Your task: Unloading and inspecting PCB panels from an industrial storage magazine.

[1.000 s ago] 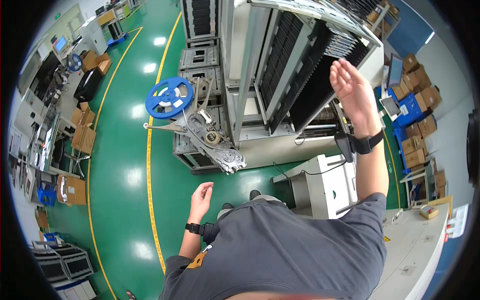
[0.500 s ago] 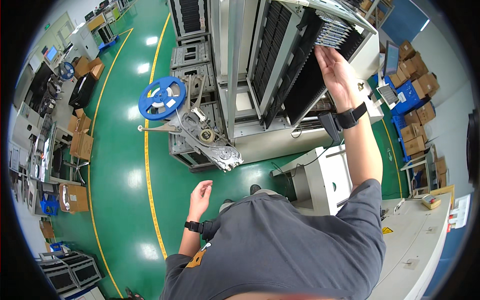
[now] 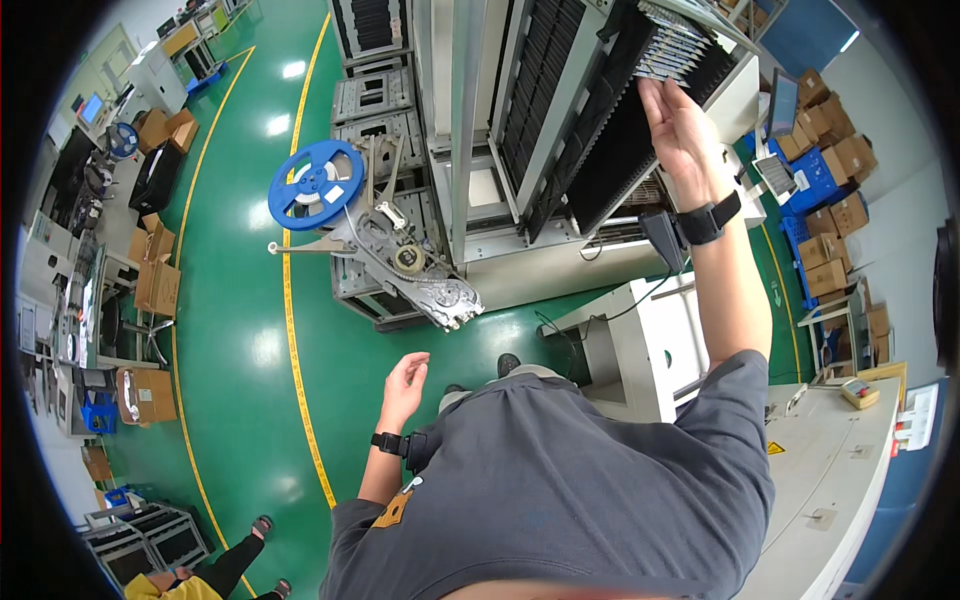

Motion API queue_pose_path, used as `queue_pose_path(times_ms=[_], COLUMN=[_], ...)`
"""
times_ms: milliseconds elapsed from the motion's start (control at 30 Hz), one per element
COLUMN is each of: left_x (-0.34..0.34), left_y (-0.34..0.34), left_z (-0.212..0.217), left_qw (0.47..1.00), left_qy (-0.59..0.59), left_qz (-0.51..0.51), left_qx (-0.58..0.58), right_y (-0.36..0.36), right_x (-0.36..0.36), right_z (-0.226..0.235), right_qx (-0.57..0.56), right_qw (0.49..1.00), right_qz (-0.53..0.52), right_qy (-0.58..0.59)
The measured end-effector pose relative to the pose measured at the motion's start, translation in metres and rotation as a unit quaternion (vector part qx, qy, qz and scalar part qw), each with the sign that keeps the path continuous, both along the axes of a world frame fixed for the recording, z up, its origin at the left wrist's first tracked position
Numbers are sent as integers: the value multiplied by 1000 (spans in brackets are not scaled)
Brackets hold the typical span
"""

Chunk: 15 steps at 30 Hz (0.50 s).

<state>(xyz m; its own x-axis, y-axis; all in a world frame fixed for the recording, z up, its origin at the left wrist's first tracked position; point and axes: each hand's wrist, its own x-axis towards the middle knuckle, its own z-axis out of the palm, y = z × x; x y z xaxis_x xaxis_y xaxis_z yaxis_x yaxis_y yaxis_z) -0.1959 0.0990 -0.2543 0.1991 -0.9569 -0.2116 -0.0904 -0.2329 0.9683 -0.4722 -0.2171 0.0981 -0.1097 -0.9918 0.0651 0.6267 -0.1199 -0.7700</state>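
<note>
My right hand (image 3: 682, 130) is raised to the tall black slotted rack (image 3: 615, 165), palm turned up and fingers stretched out. Its fingertips reach the lower end of a stack of thin, light-coloured boards (image 3: 672, 45) sitting in the rack's slots; whether they touch the lowest board I cannot tell. My left hand (image 3: 404, 387) hangs low in front of my body, loosely open, with nothing in it. In front of it stands a metal feeder (image 3: 405, 262) carrying a blue reel (image 3: 318, 186). Both wrists wear black straps.
A white open-fronted stand (image 3: 630, 355) with dark cables is below my right arm. At the lower right is a pale cabinet top (image 3: 830, 450) with a yellow handheld device (image 3: 860, 393). Cardboard boxes (image 3: 845, 160) line the right wall. Someone in yellow (image 3: 170, 585) is at the lower left.
The person in yellow has come into view at the lower left. The scene has shifted slightly in the picture. My right hand stays by the boards, and my left hand stays low.
</note>
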Motion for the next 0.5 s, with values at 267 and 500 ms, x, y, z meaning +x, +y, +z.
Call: queue_pose_path(times_ms=[267,500], left_x=[-1,-9], left_y=[-12,-37], left_z=[0,-1], left_qw=[1000,997], left_qy=[-8,-4], left_qz=[-16,-71], left_qx=[14,-4], right_y=[30,27], right_x=[-20,-16], right_z=[-3,-1], right_qx=[-8,-10], right_qw=[999,998], right_qz=[33,25], right_qy=[-23,-60])
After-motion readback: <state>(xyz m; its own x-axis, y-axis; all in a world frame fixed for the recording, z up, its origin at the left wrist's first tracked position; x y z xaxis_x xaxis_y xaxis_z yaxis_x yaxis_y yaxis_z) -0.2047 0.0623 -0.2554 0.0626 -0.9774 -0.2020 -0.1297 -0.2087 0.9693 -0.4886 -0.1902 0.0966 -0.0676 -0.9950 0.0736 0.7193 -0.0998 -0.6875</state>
